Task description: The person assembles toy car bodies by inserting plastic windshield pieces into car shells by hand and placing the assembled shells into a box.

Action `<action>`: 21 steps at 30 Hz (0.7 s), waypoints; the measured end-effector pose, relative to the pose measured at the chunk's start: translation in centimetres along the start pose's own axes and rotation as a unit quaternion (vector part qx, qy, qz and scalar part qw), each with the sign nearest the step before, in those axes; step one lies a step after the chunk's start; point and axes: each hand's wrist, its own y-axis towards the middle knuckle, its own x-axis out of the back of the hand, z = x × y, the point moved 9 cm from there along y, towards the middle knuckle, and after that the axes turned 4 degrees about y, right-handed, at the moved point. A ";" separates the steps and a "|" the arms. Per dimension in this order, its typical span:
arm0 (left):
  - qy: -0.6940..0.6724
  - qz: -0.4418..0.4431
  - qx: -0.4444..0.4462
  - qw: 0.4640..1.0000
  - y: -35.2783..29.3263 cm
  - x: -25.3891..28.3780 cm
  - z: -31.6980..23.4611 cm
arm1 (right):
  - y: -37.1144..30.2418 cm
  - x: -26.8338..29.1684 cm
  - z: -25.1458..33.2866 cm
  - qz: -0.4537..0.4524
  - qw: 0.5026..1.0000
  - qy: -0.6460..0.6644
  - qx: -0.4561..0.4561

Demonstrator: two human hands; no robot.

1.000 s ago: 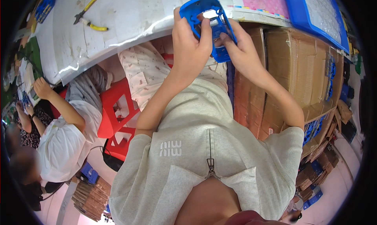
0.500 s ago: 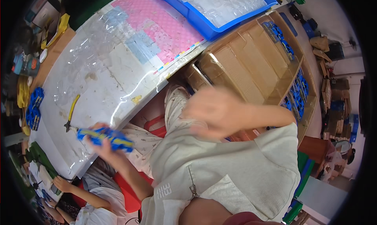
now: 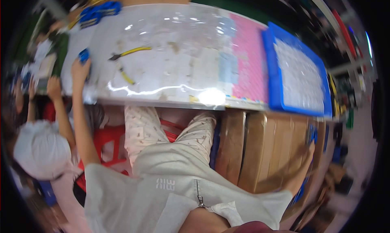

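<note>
At the left end of the white table, my left hand point(image 3: 80, 72) is closed around a small blue piece point(image 3: 84, 55), low over the tabletop. Most of this piece is covered by the fingers. My right arm stretches out to the right over an open cardboard box point(image 3: 268, 151). At its far right side, my right hand point(image 3: 311, 148) meets blue pieces point(image 3: 312, 133); its fingers are too small and blurred to show a grip. Between the hands, on the table, lies a pair of pliers point(image 3: 116, 57) with yellow handles and dark jaws.
More blue pieces point(image 3: 99, 12) lie at the table's back left. A blue tray point(image 3: 274, 76) holding clear plastic packs stands at the right end, beside a pink sheet point(image 3: 248, 58). Another person point(image 3: 42, 149) sits close on my left. A red stool point(image 3: 109, 145) is below the table.
The view has turned, bringing the table level in front. My left hand has gone out to the table's left end with the blue piece. My right hand has swung from my lap to the box's far side.
</note>
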 end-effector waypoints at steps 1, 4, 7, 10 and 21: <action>0.099 -0.061 -0.016 0.993 -0.3 1.6 -0.8 | 0.1 -0.6 -0.2 -0.001 1.000 0.013 0.010; 0.105 -0.162 -0.020 0.981 -1.8 5.4 -4.0 | 1.8 -1.1 0.2 -0.015 1.000 0.026 0.005; -0.003 -0.152 -0.079 0.985 -2.8 7.6 -8.8 | 3.4 -0.9 0.0 -0.034 0.998 0.020 -0.043; -0.082 -0.140 -0.143 0.976 -2.9 6.9 -12.8 | 4.3 0.5 -1.3 -0.066 0.991 0.002 -0.117; -0.146 0.004 -0.333 0.931 -3.4 0.5 -24.6 | -0.9 16.7 10.5 -0.313 0.946 0.074 -0.034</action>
